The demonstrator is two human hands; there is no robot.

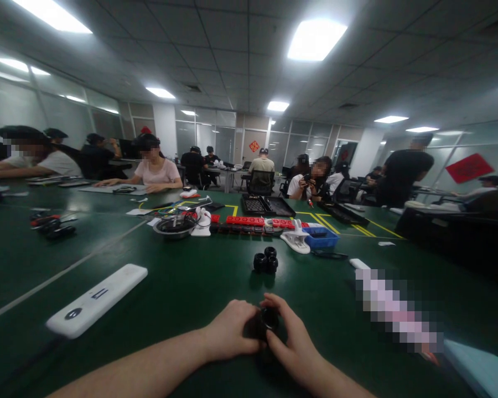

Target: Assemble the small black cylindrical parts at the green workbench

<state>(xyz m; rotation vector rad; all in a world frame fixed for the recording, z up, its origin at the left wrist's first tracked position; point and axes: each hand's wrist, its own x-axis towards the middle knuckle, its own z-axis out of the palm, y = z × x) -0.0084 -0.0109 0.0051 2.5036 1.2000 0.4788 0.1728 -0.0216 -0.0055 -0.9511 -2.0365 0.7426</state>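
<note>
Low over the green table, in front of me, my left hand (234,331) and my right hand (292,340) close around a small black ring-shaped part (269,318) with a round opening on top. The right thumb and fingers grip its rim; the left fingers wrap its left side and are partly hidden. How far the part extends below the hands is dark and hard to see. Just beyond them stands a cluster of three similar glossy black round parts (266,261).
A white power strip (99,301) lies left. Farther off are a metal bowl (160,233) of dark items, red strips (253,220), a white clamp (297,241), a blue basket (322,241) and a black case (269,205). Several people sit around other places.
</note>
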